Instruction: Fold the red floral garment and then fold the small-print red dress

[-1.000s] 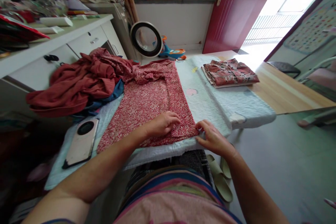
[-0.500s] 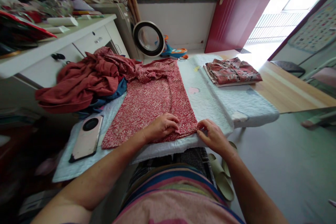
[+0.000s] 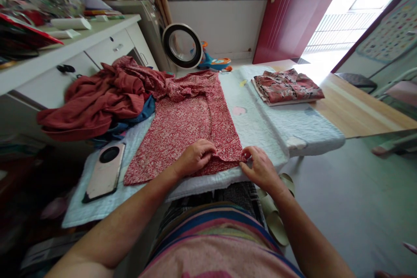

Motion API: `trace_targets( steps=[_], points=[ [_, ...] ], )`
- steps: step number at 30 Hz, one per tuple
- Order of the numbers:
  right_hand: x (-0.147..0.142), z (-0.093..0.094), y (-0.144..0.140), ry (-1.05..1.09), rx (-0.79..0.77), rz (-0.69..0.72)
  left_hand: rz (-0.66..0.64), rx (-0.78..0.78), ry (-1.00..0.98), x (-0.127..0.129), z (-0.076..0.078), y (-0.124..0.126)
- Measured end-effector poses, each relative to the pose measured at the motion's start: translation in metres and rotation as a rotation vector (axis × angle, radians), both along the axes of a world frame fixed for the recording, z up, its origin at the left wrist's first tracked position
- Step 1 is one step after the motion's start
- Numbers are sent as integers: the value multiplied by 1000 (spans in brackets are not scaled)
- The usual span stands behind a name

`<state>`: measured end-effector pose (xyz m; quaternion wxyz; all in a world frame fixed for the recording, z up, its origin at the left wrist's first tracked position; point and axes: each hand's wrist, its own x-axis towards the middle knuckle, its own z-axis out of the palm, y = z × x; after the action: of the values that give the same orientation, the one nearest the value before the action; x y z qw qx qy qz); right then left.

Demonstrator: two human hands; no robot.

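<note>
A red floral garment [image 3: 185, 126] lies spread flat on the pale blue quilted cover [image 3: 260, 126] of the table. My left hand [image 3: 195, 156] pinches its near hem, fingers curled into the cloth. My right hand [image 3: 259, 167] grips the garment's near right corner at the table's front edge. The far end of the garment is bunched up against a heap of dark red and blue clothes [image 3: 97, 97].
A folded patterned garment [image 3: 286, 87] sits at the far right of the cover. A phone [image 3: 104, 171] lies on the near left. White drawers [image 3: 81, 56] with clutter stand left; a washing machine door [image 3: 181, 47], toy and red door [image 3: 293, 8] are behind. Slippers [image 3: 273, 208] lie below.
Both hands have gone from resting flat on the near hem to pinching it, and the hem corner is slightly gathered and lifted. The view shifted a little.
</note>
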<state>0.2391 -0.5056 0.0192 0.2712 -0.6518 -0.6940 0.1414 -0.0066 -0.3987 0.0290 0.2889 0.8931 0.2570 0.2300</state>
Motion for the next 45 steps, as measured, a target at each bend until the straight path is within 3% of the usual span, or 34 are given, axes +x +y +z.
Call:
trace_targets(
  steps=[7,16,29,38,45],
  points=[
    [-3,-1,0,40,39,-69,-101,116,56,-5,7,-4],
    [-3,-6,-6,21,82,-46,-214,175,210,-10,11,-10],
    [7,-4,-9,56,67,83,-125,414,315,-5,11,-20],
    [11,8,-8,43,17,131,-117,239,223,-11,14,-27],
    [6,12,34,52,76,197,-153,173,244,-3,21,-29]
  ],
)
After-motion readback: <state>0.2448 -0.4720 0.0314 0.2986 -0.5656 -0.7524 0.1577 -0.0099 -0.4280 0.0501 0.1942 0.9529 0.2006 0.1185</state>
